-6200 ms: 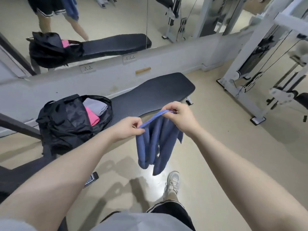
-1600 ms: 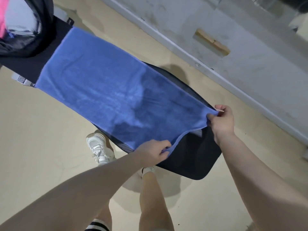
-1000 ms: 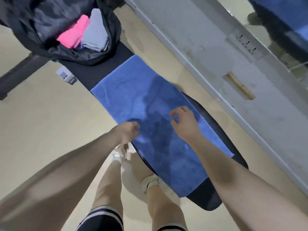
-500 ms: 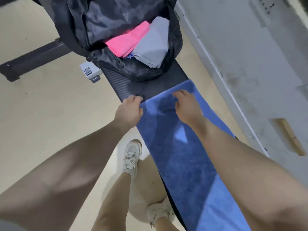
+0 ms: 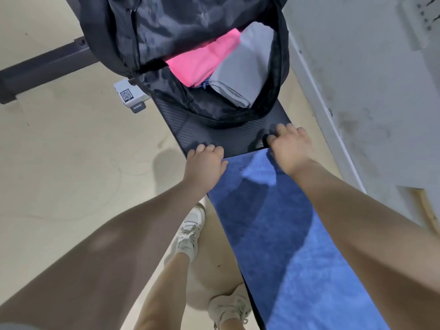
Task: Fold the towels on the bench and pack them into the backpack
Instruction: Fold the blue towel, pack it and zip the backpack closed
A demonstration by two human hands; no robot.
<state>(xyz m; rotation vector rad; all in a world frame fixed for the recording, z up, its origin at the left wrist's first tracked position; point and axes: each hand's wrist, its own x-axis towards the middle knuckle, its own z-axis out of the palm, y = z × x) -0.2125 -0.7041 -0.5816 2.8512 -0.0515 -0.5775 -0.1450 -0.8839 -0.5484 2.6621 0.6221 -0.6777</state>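
Blue towel (image 5: pixel 281 234) lies flat, spread lengthwise along the black bench (image 5: pixel 214 136), covering the pad from its near end up to just short of the backpack (image 5: pixel 166 32). Towel's far edge sits on the bench, a strip of bare pad between it and the backpack.

Left hand (image 5: pixel 204 163) rests at the towel's far-left corner, by the bench's left edge, fingers curled down over the corner; looks like a pinch on the fabric but the fingertips are hidden, so cannot tell for sure. Right hand (image 5: pixel 289 148) sits at the towel's far-right corner, fingers bent, knuckles up, tips on the bare pad just beyond the towel edge; whether it grips the fabric cannot be told either. Ring visible on one right finger.

Backpack stands open on the bench beyond the towel, mouth facing the hands. Inside it: pink towel (image 5: pixel 202 60) on the left, grey towel (image 5: pixel 242 67) on the right, both folded, side by side and touching.

White tag with QR code (image 5: pixel 128 96) hangs off the bench's left side, near the backpack. Person's shoes (image 5: pixel 190 234) are on the floor left of the bench. Grey wall (image 5: pixel 369 91) runs right of the bench.
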